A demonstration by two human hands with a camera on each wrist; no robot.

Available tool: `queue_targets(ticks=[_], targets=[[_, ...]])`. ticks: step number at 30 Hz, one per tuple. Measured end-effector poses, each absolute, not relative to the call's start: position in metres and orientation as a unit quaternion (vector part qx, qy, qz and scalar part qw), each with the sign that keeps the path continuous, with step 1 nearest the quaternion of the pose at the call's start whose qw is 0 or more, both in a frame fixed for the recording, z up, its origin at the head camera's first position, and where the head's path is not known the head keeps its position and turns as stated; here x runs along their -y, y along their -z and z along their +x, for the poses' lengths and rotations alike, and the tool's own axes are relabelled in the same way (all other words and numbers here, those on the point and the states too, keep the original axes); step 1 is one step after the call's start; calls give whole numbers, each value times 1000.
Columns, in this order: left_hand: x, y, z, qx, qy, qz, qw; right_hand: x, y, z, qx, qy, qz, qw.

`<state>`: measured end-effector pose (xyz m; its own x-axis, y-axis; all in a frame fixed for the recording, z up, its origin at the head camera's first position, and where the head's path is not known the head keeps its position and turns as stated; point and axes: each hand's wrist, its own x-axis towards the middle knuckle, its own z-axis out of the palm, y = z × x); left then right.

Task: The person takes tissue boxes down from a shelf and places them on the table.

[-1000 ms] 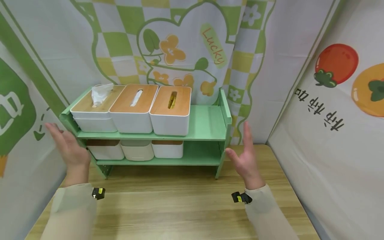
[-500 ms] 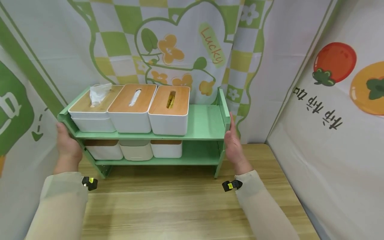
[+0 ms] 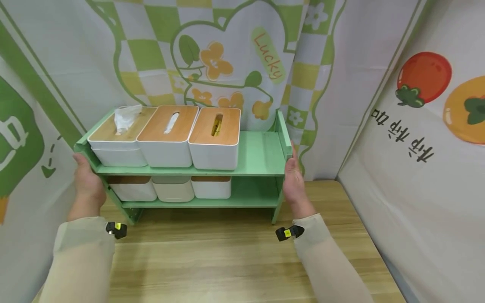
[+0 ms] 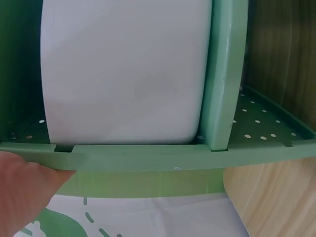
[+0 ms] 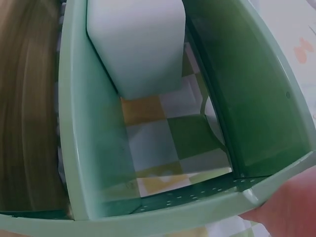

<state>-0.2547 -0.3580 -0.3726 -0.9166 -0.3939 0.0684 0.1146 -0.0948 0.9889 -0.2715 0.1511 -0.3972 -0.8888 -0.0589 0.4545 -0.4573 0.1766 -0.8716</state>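
Observation:
A light green two-tier shelf (image 3: 261, 153) stands against the back curtain. My left hand (image 3: 89, 183) lies against its left side panel, thumb up near the front edge; its other fingers are hidden. On the opposite side, my right hand (image 3: 294, 179) is flat along the right panel with the thumb at the front edge and its fingers extending behind. The upper tier bears three white boxes with wood lids: one with a tissue sticking out (image 3: 120, 155), a middle one (image 3: 166, 153) and one with yellow packets in its slot (image 3: 214, 156).
Below on the lower tier sit a white box (image 3: 134, 191), a cream box (image 3: 174, 191) and another white box (image 3: 212, 189). Underneath is a wood-grain table (image 3: 212, 261). Printed curtains hang at the back and both sides, the right one (image 3: 398, 189) close to the table edge.
Both hands have moved in from beside the shelf to its side panels. Over the last half second they stay there, and the shelf and boxes look unmoved.

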Motion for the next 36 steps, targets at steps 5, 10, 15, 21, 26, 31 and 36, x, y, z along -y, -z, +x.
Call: queue_targets(ticks=[5,10,15,21,26,31,36], targets=[[358,373,-254,639,745,76,177,-152,398,-270,751,-625,158,142],[356,374,-252,634,751,66,171,-154,398,-269,752,-627,155,133],[350,374,-250,634,754,65,159,-160,398,-268,764,-615,138,140],[340,373,-251,643,748,79,144,-171,396,-268,780,-601,98,145],[333,372,-252,645,746,83,144,-179,397,-269,777,-608,87,137],[326,372,-253,653,737,101,143,-186,398,-269,782,-605,71,127],[320,373,-250,667,725,111,132,-193,399,-267,793,-592,63,128]])
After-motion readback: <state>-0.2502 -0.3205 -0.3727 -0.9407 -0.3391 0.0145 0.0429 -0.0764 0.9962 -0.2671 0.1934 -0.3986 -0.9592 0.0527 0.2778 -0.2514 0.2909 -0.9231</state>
